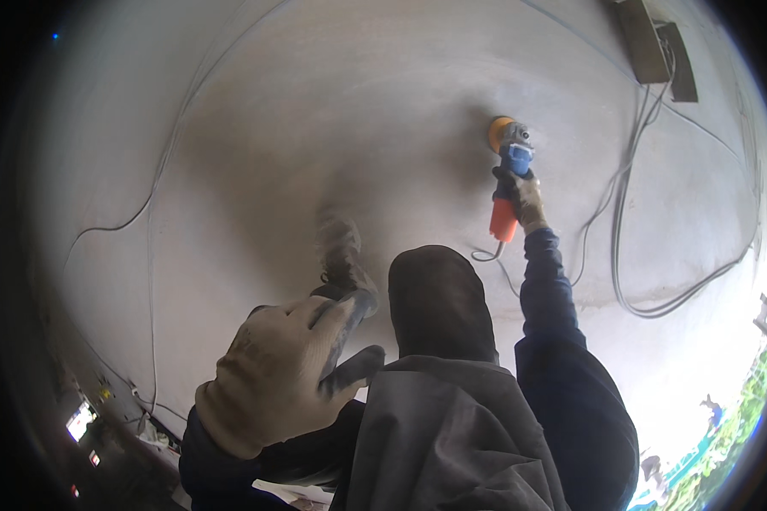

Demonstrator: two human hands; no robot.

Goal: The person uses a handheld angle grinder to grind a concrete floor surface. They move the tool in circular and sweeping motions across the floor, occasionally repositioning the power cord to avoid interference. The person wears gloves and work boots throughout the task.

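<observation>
In the upper right of the head view, my right hand (524,196), in a cream and dark work glove, wraps round the body of an angle grinder (502,220). Its housing is blue and orange-red, and its yellow disc (500,134) is at the pale grey wall. Lower left and much closer is my left hand (273,370), gloved alike, with thumb and forefinger spread and nothing plainly between them. Just beyond its fingers, a blurred dark-grey shape (341,251) shows before the wall; its kind I cannot make out.
A dark rounded form (441,302) above grey cloth (452,434) fills the lower middle. Cables (619,230) hang from a box (642,43) on the wall at right. A thin wire (166,157) runs down the left. Bright light and greenery (746,417) show at lower right.
</observation>
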